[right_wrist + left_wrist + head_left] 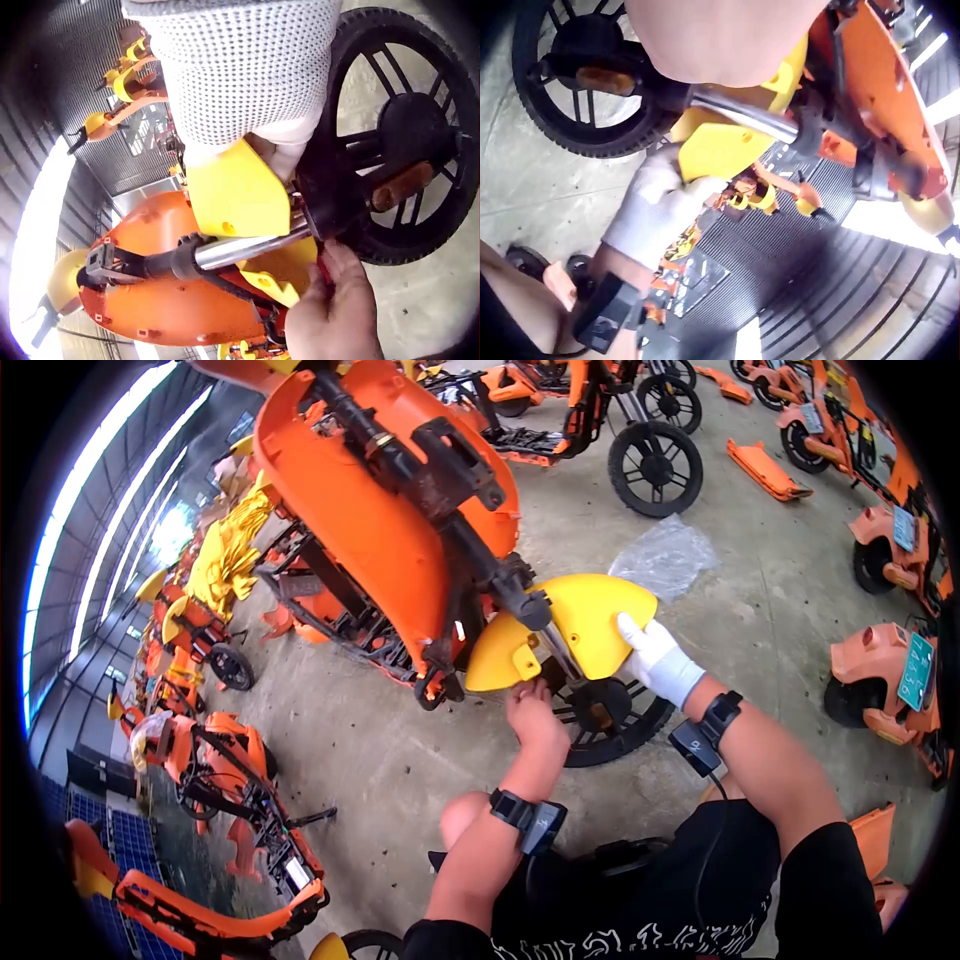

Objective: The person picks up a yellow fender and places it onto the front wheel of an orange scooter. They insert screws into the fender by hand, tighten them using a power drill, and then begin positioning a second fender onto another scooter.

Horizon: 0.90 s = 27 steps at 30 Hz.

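A yellow fender (600,622) spans the metal fork tube (247,249) above the black front wheel (592,82). The gloved right hand (660,660) grips the fender's right end, thumb on its upper face; its fingers are partly hidden behind the panel (724,150). Below the fender's lower edge is the bare left hand (537,718), fingers curled. In the right wrist view, the left hand (334,311) pinches a small red thing (325,268) beside the fork's lower end; what it is cannot be told.
The orange body shell (350,510) rises at the upper left of the wheel. Clear plastic wrap (664,555) lies on the concrete floor beyond the fender. An orange panel (768,470) lies farther off. Partly built orange scooters (225,770) stand on both sides.
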Each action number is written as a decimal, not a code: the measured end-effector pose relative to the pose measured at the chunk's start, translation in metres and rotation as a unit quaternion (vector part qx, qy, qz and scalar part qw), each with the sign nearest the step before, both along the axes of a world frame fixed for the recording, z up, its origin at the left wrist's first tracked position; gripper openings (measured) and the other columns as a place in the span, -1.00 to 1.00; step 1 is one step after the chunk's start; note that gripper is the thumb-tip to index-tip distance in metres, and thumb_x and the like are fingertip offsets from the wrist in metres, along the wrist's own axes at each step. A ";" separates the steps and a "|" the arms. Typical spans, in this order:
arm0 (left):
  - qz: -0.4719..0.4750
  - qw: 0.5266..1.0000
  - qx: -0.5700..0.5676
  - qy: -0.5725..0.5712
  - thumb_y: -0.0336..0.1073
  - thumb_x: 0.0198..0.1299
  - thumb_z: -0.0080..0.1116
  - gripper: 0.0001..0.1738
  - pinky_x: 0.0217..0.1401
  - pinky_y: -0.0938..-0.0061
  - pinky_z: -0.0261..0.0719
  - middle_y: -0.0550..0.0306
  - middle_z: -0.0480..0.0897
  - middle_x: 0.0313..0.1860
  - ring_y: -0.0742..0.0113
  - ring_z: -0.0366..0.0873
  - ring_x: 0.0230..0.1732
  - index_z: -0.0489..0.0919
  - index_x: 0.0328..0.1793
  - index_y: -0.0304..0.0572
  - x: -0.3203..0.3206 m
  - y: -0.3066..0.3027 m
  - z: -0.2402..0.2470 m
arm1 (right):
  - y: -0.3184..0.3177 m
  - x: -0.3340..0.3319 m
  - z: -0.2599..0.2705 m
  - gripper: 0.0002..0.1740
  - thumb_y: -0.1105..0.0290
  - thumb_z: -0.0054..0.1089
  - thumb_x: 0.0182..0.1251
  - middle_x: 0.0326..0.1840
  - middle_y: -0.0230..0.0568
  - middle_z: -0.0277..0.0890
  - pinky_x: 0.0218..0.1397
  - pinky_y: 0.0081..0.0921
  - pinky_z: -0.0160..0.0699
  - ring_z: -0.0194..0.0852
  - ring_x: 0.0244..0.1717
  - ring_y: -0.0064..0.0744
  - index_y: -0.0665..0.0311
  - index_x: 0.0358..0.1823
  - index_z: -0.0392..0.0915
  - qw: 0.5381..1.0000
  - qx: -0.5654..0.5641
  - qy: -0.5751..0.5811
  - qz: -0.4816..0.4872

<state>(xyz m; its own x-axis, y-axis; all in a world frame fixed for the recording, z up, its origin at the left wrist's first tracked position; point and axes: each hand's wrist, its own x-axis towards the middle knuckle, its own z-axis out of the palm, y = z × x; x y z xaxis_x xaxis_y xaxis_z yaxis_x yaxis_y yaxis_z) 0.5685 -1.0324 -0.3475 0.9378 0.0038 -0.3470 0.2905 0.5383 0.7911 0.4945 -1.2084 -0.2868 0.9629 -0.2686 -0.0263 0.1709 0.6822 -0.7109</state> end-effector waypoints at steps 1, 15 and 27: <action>0.018 1.000 -0.006 0.002 -0.30 0.51 -0.21 -0.67 0.34 0.27 0.43 0.04 0.58 0.18 0.19 0.54 0.18 0.42 0.26 -0.27 0.011 0.006 0.012 | -0.008 0.004 -0.007 -0.51 0.26 0.10 0.53 0.33 -0.16 0.43 0.36 -0.03 0.45 0.45 0.30 -0.14 0.26 0.38 0.29 0.997 -0.073 -0.007 -0.007; -0.049 0.983 -0.158 0.080 -0.30 0.45 -0.18 -0.63 0.34 0.14 0.42 0.01 0.50 0.24 0.10 0.48 0.26 0.36 0.31 -0.22 0.028 0.045 0.028 | -0.044 -0.004 -0.030 -0.38 0.19 0.19 0.46 0.44 -0.24 0.32 0.41 -0.02 0.37 0.30 0.43 -0.18 0.21 0.45 0.22 0.977 -0.200 0.018 0.070; -0.144 0.969 0.019 0.199 -0.12 0.57 -0.28 -0.67 -0.24 0.34 0.60 0.07 0.63 -0.14 0.28 0.62 -0.28 0.41 0.16 -0.16 0.029 0.048 -0.013 | -0.059 -0.014 -0.047 -0.44 0.21 0.16 0.48 0.38 -0.20 0.39 0.33 -0.04 0.50 0.44 0.32 -0.15 0.18 0.42 0.27 0.977 -0.162 0.076 0.120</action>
<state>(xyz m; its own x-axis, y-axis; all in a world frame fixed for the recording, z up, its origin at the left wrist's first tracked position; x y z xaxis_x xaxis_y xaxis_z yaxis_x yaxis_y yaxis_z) 0.5971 -0.9839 -0.3608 0.6934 -0.2179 -0.6868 0.7109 0.3623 0.6027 0.4801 -1.2674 -0.3338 0.9906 -0.0542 -0.1255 -0.0908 0.4254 -0.9004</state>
